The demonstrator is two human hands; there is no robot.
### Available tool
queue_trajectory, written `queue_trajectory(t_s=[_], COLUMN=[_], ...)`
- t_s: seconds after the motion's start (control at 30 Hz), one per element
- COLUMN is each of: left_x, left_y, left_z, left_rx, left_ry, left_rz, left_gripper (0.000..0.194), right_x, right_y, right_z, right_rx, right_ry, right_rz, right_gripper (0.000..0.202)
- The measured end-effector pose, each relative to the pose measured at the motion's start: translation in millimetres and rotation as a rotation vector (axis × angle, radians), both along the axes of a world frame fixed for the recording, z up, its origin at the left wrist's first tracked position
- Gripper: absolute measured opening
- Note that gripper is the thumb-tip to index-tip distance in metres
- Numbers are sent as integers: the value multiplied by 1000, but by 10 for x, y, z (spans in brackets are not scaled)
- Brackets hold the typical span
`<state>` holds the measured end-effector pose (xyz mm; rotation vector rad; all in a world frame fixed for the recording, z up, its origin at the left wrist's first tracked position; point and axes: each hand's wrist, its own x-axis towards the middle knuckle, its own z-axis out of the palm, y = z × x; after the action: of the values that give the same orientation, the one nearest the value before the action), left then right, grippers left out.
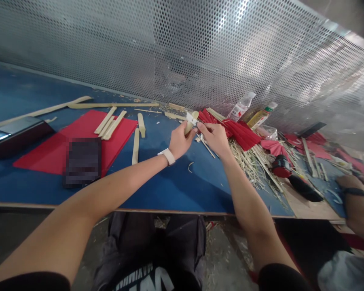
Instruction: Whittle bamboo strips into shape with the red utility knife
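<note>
Yellow liquid [255, 117] in bottle [263, 114] — left fingers [187, 138] around bamboo [188, 127], right fingers [204, 129] around knife [191, 117]

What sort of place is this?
Likely a small craft workshop, maybe for bamboo or woodwork: pale cut strips lie about the blue workbench, and a heap of thin slivers sits near pleated red pieces.

Qty per insp.: wearer's hands [178, 143], 2; held pc [188, 128], 1; blade [191, 117], 1; strips [114, 126] on red ppr [71, 129], 3; short pcs [135, 146] beside ppr, 2; phone [83, 163] on ppr, 1; btls [240, 107], 2.
</note>
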<state>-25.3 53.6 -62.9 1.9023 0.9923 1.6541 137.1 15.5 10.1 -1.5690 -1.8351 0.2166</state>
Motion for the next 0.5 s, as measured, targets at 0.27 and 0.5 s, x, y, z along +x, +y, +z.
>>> queue_trajectory(t_s=[0.27,0.5], left_x=[19,21], left_y=[-6,18], left_z=[20,57], left_rx=[24,-66], left_ry=[2,16], left_rz=[12,33], left_gripper=[46,43], right_x=[20,-76], right_y=[14,-23], right_z=[-2,-23], right_rx=[-8,48], right_ry=[80,79], right_rz=[19,-60], right_gripper=[79,79])
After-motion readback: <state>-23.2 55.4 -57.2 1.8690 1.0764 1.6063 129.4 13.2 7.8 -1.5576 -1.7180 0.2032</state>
